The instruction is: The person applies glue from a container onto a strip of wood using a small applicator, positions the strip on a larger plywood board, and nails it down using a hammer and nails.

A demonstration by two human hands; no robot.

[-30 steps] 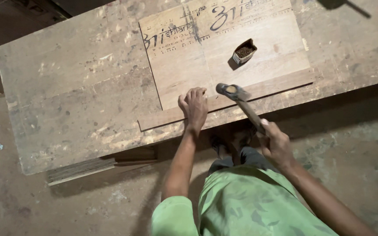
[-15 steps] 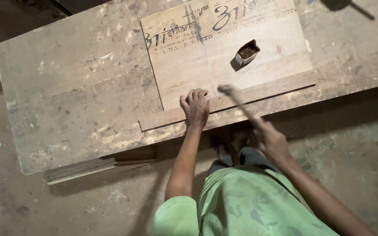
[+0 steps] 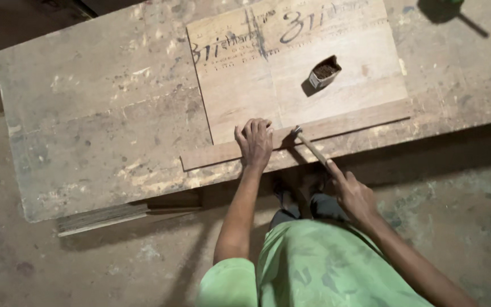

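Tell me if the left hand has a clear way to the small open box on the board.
Probably yes. The left hand presses on the wooden strip, and only bare board lies between it and the small box. The hammer sits to its right, out of that path.

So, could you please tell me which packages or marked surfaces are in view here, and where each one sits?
Small open box: on the plywood panel, beyond the hammer; rectangular, pale sides, dark contents that cannot be made out.
Plywood panel: flat on the workbench, beyond the left hand; light tan rectangle with dark handwritten marks along its far edge.
No screens or signs.
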